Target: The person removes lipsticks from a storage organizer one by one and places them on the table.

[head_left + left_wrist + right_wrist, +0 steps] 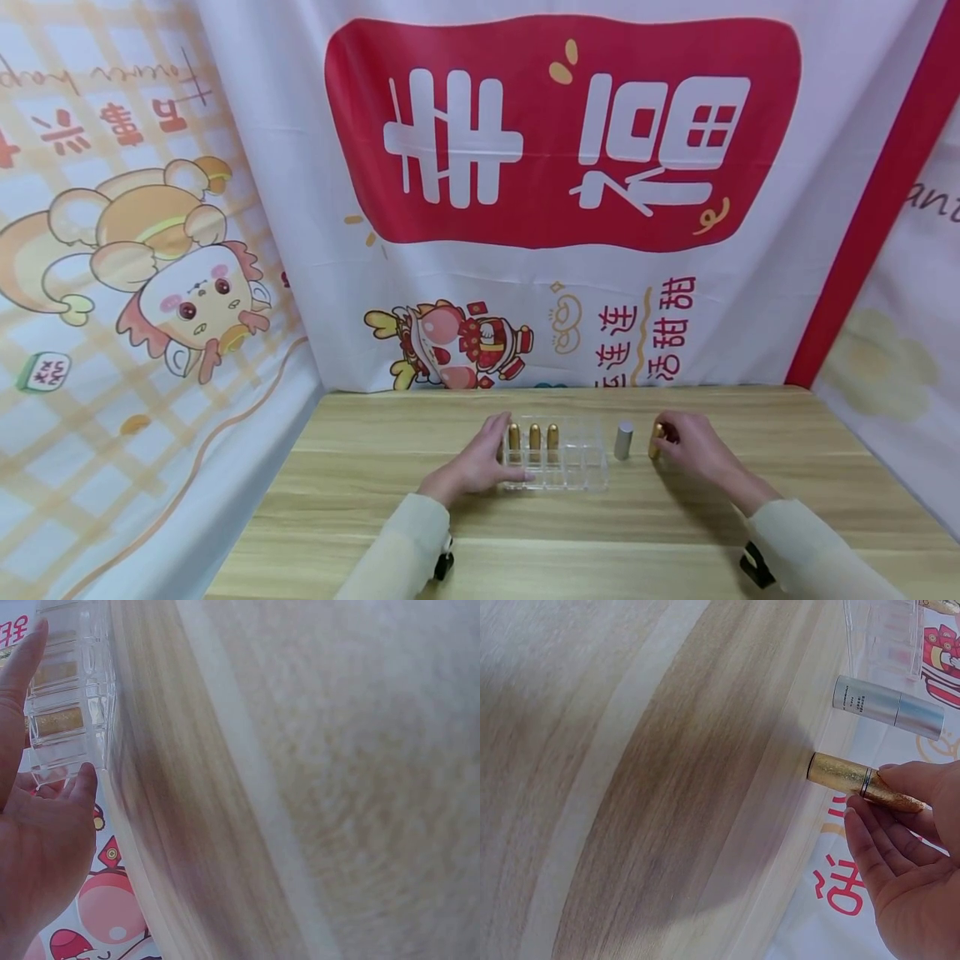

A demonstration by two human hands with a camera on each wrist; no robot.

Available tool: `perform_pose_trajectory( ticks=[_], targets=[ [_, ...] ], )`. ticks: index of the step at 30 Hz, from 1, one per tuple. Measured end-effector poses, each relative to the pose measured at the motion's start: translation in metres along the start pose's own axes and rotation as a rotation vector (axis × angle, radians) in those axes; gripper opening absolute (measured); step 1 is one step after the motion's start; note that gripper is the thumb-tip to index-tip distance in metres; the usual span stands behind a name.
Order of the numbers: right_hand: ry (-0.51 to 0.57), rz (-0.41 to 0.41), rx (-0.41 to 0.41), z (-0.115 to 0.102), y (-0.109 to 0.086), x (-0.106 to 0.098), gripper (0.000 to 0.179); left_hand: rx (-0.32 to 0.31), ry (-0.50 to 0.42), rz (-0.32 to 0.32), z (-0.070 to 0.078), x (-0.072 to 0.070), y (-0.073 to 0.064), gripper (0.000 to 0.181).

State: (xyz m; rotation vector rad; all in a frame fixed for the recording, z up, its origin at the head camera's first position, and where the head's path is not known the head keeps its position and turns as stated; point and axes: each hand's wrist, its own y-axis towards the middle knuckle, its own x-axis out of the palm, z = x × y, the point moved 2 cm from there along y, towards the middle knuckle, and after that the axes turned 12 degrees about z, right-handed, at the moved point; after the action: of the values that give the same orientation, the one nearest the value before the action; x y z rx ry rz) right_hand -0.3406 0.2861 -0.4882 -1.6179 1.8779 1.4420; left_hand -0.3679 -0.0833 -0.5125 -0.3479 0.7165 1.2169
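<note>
A clear plastic lipstick organizer (585, 477) with several compartments stands on the table. Three gold lipstick tubes (534, 437) stand upright in its back row, at the left end. My left hand (482, 460) holds the organizer's left end, thumb at the front and fingers toward the back; the left wrist view shows the thumb and fingers around its walls. To the right of the organizer, my right hand (693, 444) pinches the upper part of another gold lipstick tube (840, 774) between thumb and fingers. It is upright, its base at or close to the tabletop.
Between the organizer and the right hand, a silver lipstick tube (623, 440) stands upright on the wood-grain table (540, 542). Printed cloth (562, 275) hangs behind the table's back edge, with more cloth at both sides.
</note>
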Motion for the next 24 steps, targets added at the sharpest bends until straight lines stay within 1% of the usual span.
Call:
perform_pose_trajectory(
  ticks=[6,13,17,24],
  targets=[
    [-0.002,-0.004,0.002,-0.0002,0.0003,-0.0011,0.012,-0.003,0.0,0.0,0.0016,-0.0017,-0.0003,0.115],
    [-0.015,0.011,-0.016,0.0011,-0.0007,-0.0006,0.013,-0.003,-0.005,0.003,0.0019,-0.001,-0.0011,0.115],
    [-0.001,-0.008,0.002,0.0026,-0.0017,0.001,0.013,0.002,0.003,0.005,0.0017,-0.0006,-0.0021,0.115],
    [0.008,-0.04,0.057,0.0057,-0.0027,0.0041,0.013,0.003,0.013,0.003,0.002,-0.0009,-0.0026,0.115]
  ],
)
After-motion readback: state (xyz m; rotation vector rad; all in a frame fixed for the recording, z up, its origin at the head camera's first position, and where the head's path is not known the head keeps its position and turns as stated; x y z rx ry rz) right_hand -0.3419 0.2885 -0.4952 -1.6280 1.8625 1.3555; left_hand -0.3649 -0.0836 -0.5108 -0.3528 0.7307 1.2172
